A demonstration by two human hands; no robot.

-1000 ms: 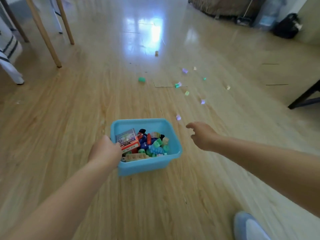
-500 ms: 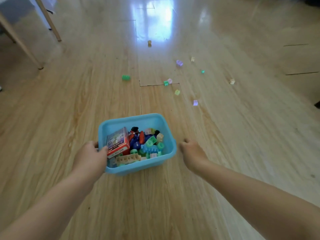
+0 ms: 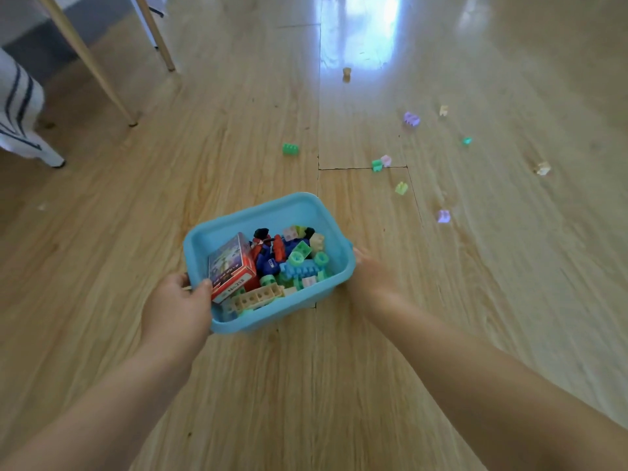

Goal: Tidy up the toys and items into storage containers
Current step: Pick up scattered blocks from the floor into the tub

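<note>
Head view: left hand (image 3: 176,302) and right hand (image 3: 372,277) grip opposite rims of the blue bin (image 3: 272,212), likely carrying it toward scattered blocks (image 3: 401,188).

red box (image 3: 232,266) in blue bin (image 3: 272,212): side label reads roughly "no.258", upside down; rest illegible.

One light-blue bin (image 3: 234,226) sits on the wooden floor (image 3: 136,232), holding one red box (image 3: 231,266) and a heap of building blocks (image 3: 295,263) too tangled to count. Nine loose blocks lie scattered on the floor beyond it: two purple (image 3: 411,118), two cream (image 3: 443,110), one tan (image 3: 346,73), one dark green (image 3: 290,149), one teal (image 3: 467,141), one yellow-green (image 3: 401,188), and one green-and-pink pair (image 3: 380,163) touching. Two hands, left hand (image 3: 176,300) and right hand (image 3: 370,277), are at the bin. Two slanted wooden legs (image 3: 102,73) stand toward the floor's far left corner.
</note>
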